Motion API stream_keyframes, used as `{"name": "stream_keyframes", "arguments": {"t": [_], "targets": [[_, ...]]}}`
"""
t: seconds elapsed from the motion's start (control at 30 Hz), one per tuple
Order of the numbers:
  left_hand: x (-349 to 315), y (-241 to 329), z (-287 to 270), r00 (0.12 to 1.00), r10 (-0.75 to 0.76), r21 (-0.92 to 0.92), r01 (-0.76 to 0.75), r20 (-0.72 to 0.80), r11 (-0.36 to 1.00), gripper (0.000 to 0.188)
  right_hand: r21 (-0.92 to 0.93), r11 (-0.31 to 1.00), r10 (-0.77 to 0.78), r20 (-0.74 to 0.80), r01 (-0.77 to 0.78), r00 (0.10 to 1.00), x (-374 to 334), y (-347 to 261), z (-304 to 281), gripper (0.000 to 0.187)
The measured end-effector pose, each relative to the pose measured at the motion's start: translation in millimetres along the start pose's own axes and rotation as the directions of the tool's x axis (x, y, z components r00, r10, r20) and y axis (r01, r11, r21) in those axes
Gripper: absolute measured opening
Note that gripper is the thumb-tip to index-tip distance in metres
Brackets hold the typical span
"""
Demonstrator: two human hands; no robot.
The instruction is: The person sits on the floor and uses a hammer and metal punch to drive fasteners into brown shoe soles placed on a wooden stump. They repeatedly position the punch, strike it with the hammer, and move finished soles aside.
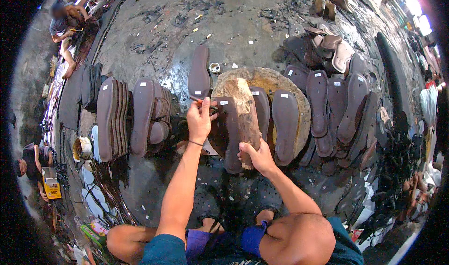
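Wooden round block [280, 80] is seen beyond the fingers, carrying dark brown soles [286, 125]. A tan sole-shaped template [244, 111] is clamped by the closed right hand [256, 156] at its near end. A thin pen-like tool [200, 101] is pinched by the left hand [199, 120] fingers, just left of the template.

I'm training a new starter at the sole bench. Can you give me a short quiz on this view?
1. True or false: the left hand holds a thin tool.
2. What does the right hand grip: A) wooden template, B) tin can, C) sandal?
3. What is stuck on the dark soles across the round wooden block?

Key: 1 true. 2 A. 3 small white labels.
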State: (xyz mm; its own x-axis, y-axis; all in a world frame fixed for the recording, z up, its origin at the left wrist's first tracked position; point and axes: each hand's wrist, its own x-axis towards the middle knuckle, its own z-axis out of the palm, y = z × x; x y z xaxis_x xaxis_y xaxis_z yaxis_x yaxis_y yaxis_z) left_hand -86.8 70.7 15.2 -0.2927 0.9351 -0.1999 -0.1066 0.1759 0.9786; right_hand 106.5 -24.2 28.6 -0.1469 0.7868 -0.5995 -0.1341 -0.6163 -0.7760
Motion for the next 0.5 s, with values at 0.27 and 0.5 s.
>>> {"name": "stream_keyframes", "arguments": {"t": [0.27, 0.5], "targets": [[-103.1, -11.8, 49.1, 0.975, -0.021, -0.058, 0.035, 0.222, 0.998, 0.022, 0.183, 0.977, -0.081, -0.168, 0.112, 0.982, -18.1, -8.1, -31.0, 0.038], [5.3, -18.8, 81.3, 0.978, -0.032, -0.177, 0.070, 0.207, 0.982, 0.021, -0.007, 0.954, -0.286, -0.320, 0.300, 0.903, -47.2, -16.0, -61.1, 0.031]]}}
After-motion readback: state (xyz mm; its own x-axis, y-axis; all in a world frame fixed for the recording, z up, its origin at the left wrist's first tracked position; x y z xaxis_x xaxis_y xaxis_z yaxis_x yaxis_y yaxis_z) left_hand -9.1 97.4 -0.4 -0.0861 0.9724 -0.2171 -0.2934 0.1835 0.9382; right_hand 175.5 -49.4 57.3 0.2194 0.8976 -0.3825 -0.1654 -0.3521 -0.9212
